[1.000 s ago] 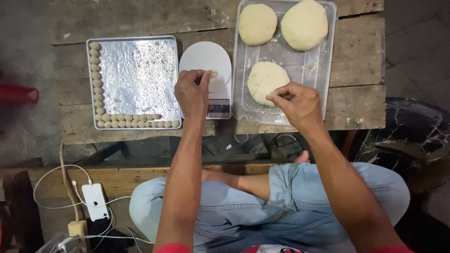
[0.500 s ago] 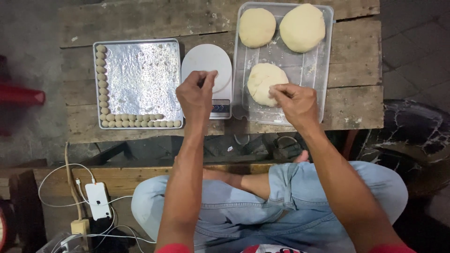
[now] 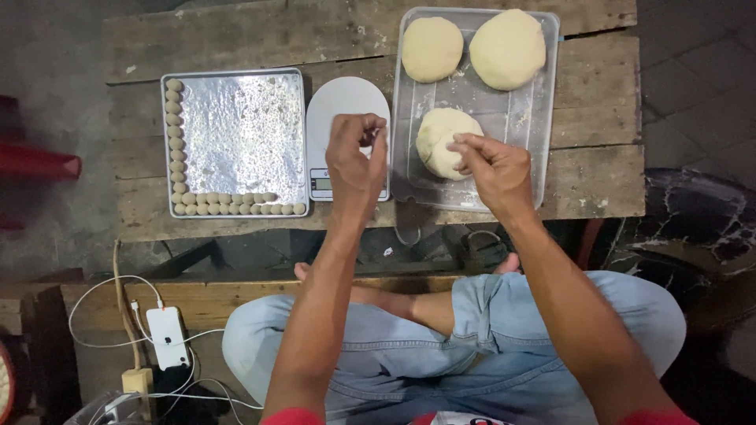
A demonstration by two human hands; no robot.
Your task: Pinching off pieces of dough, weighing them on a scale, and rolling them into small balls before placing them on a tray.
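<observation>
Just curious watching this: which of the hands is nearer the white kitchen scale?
Left. The left hand hovers right over the white kitchen scale; the right hand is off to its side, pinching the nearest dough lump.

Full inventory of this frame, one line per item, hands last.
Weathered wooden plank table: one, grey-brown, under everything.
Clear plastic rectangular tray: one, right side of the table.
Pale dough lumps: three, cream, in the clear tray; two at the far end, one near.
Foil-lined metal baking tray: one, silver, left side of the table.
Small dough balls: many, tan, lined along that tray's left and near edges.
White digital kitchen scale: one, between the trays.
White phone on a charging cable: one, lower left.
Left hand: raised over the scale, fingers pinched; contents unclear.
Right hand: fingertips on the near dough lump.
</observation>
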